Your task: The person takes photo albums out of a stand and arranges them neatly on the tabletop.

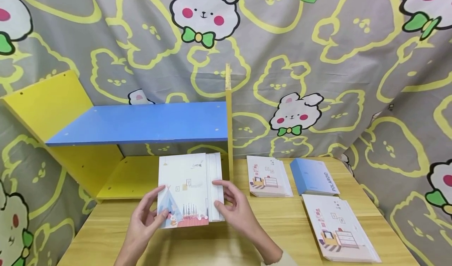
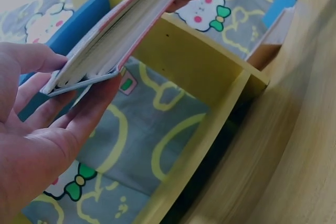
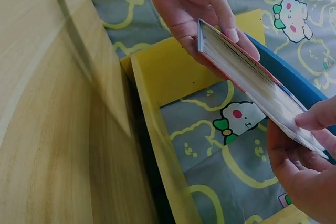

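Note:
Both hands hold up a white photo album (image 1: 183, 207) with a blue tent drawn on its cover, in front of the shelf unit in the head view. My left hand (image 1: 146, 215) grips its left edge, thumb on the cover and fingers behind. At the opposite edge, my right hand (image 1: 240, 209) pinches the white strip beside the front cover. In the left wrist view, the album's page edges (image 2: 105, 45) show between its hard covers, tilted. The right wrist view shows the same album (image 3: 252, 85) spanning between the two hands.
A shelf unit has a blue board (image 1: 152, 121) and yellow side panels (image 1: 228, 128). On the wooden table (image 1: 282, 234) to the right lie a white album (image 1: 263, 175), a blue POLAROID album (image 1: 312, 175) and another white album (image 1: 339, 226). Patterned grey cloth (image 1: 282, 58) hangs behind.

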{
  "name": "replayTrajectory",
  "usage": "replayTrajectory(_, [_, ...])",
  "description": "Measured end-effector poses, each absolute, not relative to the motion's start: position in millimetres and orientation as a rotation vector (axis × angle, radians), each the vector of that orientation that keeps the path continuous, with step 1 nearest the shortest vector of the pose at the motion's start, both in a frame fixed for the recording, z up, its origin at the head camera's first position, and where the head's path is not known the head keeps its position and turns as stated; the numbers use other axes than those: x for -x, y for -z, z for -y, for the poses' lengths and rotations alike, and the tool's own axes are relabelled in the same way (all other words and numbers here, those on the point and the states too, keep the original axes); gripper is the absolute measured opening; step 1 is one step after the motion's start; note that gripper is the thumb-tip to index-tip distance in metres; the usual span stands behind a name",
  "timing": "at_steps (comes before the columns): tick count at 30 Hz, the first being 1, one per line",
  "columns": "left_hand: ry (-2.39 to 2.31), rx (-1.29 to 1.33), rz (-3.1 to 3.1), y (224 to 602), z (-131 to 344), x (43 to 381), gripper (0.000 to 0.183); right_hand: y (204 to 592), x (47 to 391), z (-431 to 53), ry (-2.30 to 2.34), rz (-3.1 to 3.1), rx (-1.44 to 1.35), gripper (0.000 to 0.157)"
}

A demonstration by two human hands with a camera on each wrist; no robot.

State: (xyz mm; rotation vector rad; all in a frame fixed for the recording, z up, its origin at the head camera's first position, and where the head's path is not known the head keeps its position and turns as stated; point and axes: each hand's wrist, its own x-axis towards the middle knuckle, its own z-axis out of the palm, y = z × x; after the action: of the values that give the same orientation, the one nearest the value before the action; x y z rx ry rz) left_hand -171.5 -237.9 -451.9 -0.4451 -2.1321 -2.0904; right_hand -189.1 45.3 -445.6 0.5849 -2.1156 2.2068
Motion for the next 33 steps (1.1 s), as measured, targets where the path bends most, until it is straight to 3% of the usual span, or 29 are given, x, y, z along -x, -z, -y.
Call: replayTrajectory(33, [2.160,0.703,2.069,444,214,159,0.065,434,164,-82,-2.191,2.080,-0.594,0.058])
